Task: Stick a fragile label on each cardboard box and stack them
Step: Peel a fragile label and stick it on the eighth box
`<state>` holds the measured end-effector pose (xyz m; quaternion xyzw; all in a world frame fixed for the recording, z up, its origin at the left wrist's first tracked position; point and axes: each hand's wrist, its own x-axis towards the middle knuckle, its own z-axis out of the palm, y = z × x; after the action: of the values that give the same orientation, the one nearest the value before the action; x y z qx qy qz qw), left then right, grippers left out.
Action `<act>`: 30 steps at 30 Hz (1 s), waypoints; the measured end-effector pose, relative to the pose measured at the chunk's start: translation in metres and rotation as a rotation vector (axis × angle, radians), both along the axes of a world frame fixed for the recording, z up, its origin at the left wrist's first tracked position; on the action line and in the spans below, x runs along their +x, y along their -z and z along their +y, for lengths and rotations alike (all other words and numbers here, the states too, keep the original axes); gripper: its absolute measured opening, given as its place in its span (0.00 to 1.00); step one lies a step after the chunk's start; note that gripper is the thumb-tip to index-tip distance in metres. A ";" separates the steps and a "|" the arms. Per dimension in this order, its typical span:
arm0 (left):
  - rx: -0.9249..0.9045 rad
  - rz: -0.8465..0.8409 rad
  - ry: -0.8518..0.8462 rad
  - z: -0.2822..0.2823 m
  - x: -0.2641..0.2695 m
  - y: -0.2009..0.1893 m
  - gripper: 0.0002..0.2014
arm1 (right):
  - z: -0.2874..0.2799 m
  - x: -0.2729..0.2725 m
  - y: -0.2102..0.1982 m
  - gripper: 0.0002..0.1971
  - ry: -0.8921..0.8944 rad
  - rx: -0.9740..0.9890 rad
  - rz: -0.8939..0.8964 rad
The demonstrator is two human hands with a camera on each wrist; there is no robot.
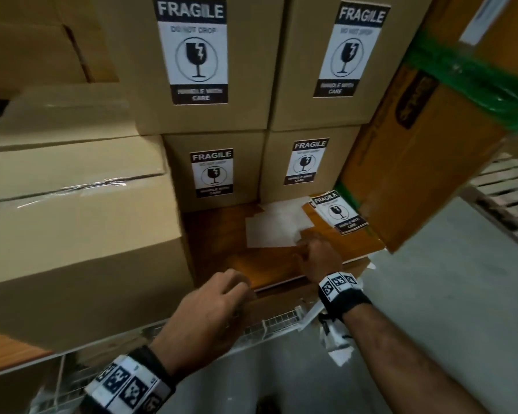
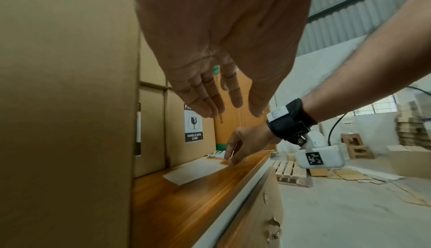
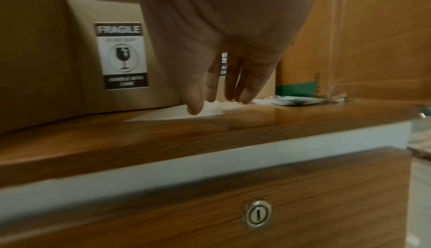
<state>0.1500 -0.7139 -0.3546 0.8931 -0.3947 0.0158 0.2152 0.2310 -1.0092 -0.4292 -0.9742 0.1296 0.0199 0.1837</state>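
Lock (image 3: 257,213) shows only in the right wrist view. Four labelled boxes (image 1: 216,171) stack mid-frame. Right hand (image 1: 317,258) fingers press white sheets (image 1: 275,228); left hand (image 1: 204,312) hovers relaxed, empty.

Glossy wood desk (image 1: 269,270), matt cardboard boxes (image 1: 72,249)

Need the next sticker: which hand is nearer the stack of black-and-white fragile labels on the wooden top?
Right. The right hand is just in front of the label stack, on white backing sheets; the left hand hangs back at the counter's edge.
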 end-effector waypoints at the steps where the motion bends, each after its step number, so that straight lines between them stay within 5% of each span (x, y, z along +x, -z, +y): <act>1: 0.009 0.021 -0.012 -0.012 0.007 0.007 0.18 | -0.011 0.005 0.001 0.15 0.027 0.009 -0.001; 6: 0.115 0.067 -0.101 -0.070 0.042 0.027 0.28 | -0.081 0.036 -0.004 0.15 0.178 -0.025 -0.084; 9: 0.066 0.138 -0.163 -0.108 0.062 0.027 0.19 | -0.117 0.058 -0.005 0.22 0.186 -0.049 -0.021; 13: 0.028 0.270 -0.237 -0.155 0.097 0.028 0.12 | -0.140 0.080 -0.009 0.18 0.165 0.028 0.083; 19: -0.219 0.489 -0.318 -0.215 0.155 0.044 0.02 | -0.145 0.083 -0.009 0.09 0.109 -0.006 0.041; 26: -0.664 0.887 -0.417 -0.249 0.197 0.052 0.16 | -0.126 0.056 -0.002 0.10 -0.046 0.103 -0.206; 30: -0.798 0.922 -0.542 -0.245 0.211 0.070 0.04 | -0.110 0.038 0.012 0.05 -0.244 0.151 -0.341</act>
<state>0.3605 -0.9585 -0.4249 0.7278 0.0122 -0.1692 0.6645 0.2694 -1.1192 -0.4413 -0.9554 -0.0239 -0.1135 0.2716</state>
